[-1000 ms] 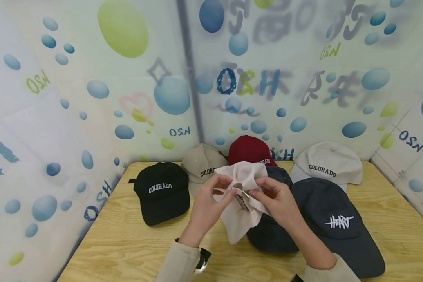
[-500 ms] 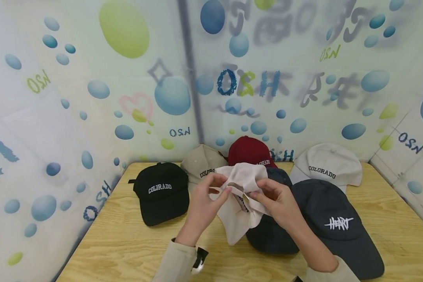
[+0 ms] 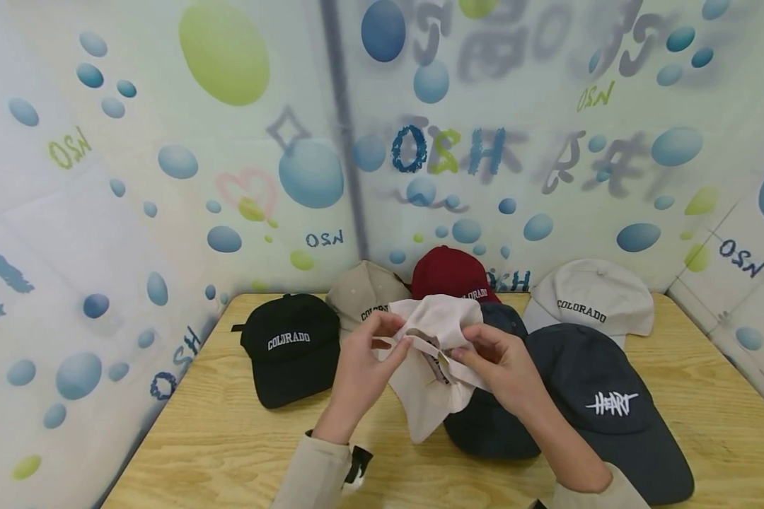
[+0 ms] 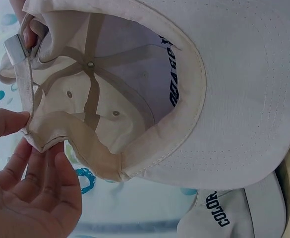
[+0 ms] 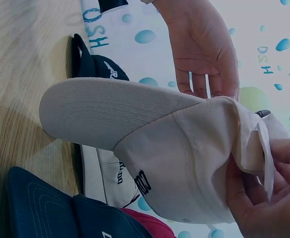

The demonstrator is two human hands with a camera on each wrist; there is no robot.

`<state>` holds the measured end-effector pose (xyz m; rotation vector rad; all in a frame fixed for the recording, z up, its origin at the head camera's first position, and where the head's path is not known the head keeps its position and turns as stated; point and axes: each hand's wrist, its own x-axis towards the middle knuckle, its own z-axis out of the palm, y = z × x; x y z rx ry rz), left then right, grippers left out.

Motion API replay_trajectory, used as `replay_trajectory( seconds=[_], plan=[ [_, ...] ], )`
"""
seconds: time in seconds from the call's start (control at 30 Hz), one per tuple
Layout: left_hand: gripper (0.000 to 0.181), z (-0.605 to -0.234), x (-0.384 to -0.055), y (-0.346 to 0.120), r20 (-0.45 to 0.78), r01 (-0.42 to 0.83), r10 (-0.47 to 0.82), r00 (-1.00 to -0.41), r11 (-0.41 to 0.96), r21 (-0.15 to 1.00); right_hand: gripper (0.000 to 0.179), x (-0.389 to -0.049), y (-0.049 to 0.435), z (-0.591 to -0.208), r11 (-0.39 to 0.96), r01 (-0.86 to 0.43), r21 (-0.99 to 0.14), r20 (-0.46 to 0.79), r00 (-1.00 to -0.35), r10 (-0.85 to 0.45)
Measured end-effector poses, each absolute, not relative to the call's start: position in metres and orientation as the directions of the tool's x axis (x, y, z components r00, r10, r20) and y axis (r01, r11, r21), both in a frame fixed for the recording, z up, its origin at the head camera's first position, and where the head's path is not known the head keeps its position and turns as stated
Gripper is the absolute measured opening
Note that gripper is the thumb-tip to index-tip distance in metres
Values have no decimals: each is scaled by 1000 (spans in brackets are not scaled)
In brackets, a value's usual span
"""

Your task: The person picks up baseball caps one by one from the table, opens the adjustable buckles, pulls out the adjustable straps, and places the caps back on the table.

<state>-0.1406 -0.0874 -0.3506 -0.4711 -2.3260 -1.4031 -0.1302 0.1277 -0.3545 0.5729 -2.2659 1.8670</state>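
Note:
Both hands hold a cream baseball cap (image 3: 444, 316) above the table, its inside facing me and its brim pointing down. My left hand (image 3: 363, 371) pinches one end of the back strap (image 4: 26, 91) between thumb and fingers. At the strap's other end, my right hand (image 3: 508, 366) pinches the cap's edge near the metal buckle (image 4: 16, 49). Dark lettering, partly hidden, shows on the cap's front in the right wrist view, where my right fingers curl at the back opening.
On the wooden table (image 3: 216, 452) lie a black cap (image 3: 293, 353), a beige cap (image 3: 363, 286), a red cap (image 3: 448, 271), a pale grey cap (image 3: 588, 290) and a dark HEART cap (image 3: 601, 382). Another dark cap (image 3: 490, 428) lies beneath the held one. A printed curtain (image 3: 267, 233) stands behind.
My left hand has slid slightly left along the strap, away from the buckle, and more of the strap shows between the hands. My right hand has hardly moved.

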Motion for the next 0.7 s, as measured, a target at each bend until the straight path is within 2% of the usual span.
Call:
replay_trajectory(
  seconds=[0.7],
  plan=[
    [19,-349,-143,-96,498,467,53,-865,449,762,15,-130,128,-355,136,-398,-907,366,-906,-213]
  ],
)
